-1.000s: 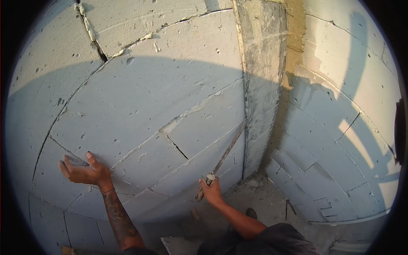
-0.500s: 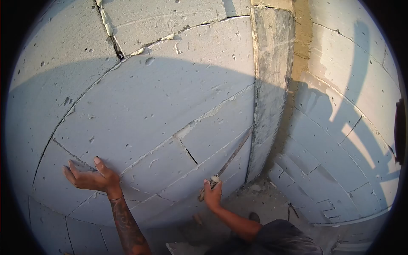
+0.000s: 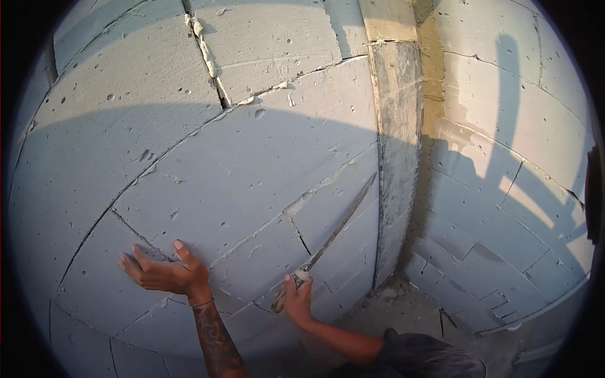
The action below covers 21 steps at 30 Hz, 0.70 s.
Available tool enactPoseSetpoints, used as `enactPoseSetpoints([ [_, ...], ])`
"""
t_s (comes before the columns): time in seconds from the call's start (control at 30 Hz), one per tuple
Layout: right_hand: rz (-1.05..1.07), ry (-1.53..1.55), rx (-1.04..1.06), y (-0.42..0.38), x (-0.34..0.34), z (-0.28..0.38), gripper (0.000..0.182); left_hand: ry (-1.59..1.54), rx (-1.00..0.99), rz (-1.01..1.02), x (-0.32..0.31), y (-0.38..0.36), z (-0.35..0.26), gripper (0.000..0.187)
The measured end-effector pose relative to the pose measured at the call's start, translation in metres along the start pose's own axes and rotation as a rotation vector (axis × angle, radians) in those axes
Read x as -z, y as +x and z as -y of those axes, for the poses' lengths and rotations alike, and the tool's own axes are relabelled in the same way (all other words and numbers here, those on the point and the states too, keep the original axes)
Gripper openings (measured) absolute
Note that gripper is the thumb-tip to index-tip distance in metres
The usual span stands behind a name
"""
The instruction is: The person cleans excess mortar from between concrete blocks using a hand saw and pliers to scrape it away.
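My left hand (image 3: pixel 162 272) presses flat against a grey block wall (image 3: pixel 208 157), fingers spread, low on the left. My right hand (image 3: pixel 296 301) grips the handle of a long thin blade (image 3: pixel 337 227), a saw or knife. The blade slants up to the right along the wall face, its tip near the vertical grey column (image 3: pixel 396 126) at the corner. A bracelet sits on my left wrist.
A second block wall (image 3: pixel 504 189) meets the first at the corner, part in sunlight, part in shadow. Mortar joints and cracks run across the blocks. Dusty floor with rubble (image 3: pixel 416 302) lies at the corner's foot. My dark-clothed knee (image 3: pixel 428 362) shows at the bottom.
The view has shifted up and left, so both hands sit further right in frame. The blade now lies higher across the wall face, its tip nearer the column.
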State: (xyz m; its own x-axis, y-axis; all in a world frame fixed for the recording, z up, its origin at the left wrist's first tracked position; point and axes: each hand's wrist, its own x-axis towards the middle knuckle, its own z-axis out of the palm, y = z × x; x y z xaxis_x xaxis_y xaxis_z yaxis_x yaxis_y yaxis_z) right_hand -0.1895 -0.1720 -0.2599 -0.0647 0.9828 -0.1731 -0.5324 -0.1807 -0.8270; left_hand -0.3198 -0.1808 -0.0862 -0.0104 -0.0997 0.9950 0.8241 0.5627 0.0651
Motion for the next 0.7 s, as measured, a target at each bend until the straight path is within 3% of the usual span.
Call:
enactPoseSetpoints([
  [0.1, -0.061, -0.135, 0.159, 0.023, 0.011, -0.019, 0.042, -0.004, -0.01, 0.013, 0.003, 0.001, 0.005, 0.064],
  [0.2, -0.06, -0.306, 0.11, 0.051, 0.037, 0.028, 0.047, 0.008, -0.03, 0.017, 0.007, 0.0, 0.006, 0.063],
  [0.33, -0.188, -0.364, 0.271, 0.059, 0.028, 0.029, 0.055, -0.031, -0.05, -0.001, 0.005, 0.003, 0.005, 0.061],
  [0.4, -0.127, -0.38, 0.131, 0.06, 0.04, 0.031, 0.058, -0.012, -0.057, 0.029, 0.009, 0.001, 0.006, 0.062],
  [0.53, -0.016, -0.473, 0.165, 0.06, 0.049, 0.047, 0.061, -0.067, -0.045, 0.037, 0.013, 0.002, 0.005, 0.066],
  [0.6, 0.0, -0.525, 0.149, 0.065, 0.049, 0.042, 0.062, -0.391, 0.033, 0.089, 0.029, -0.002, 0.005, 0.064],
  [0.67, 0.067, -0.494, 0.105, 0.065, 0.049, 0.044, 0.064, -0.368, 0.11, 0.177, 0.074, -0.034, -0.017, 0.06],
  [0.7, 0.07, -0.483, 0.1, 0.07, 0.052, 0.037, 0.065, -0.552, 0.142, 0.333, 0.097, -0.062, -0.034, 0.053],
])
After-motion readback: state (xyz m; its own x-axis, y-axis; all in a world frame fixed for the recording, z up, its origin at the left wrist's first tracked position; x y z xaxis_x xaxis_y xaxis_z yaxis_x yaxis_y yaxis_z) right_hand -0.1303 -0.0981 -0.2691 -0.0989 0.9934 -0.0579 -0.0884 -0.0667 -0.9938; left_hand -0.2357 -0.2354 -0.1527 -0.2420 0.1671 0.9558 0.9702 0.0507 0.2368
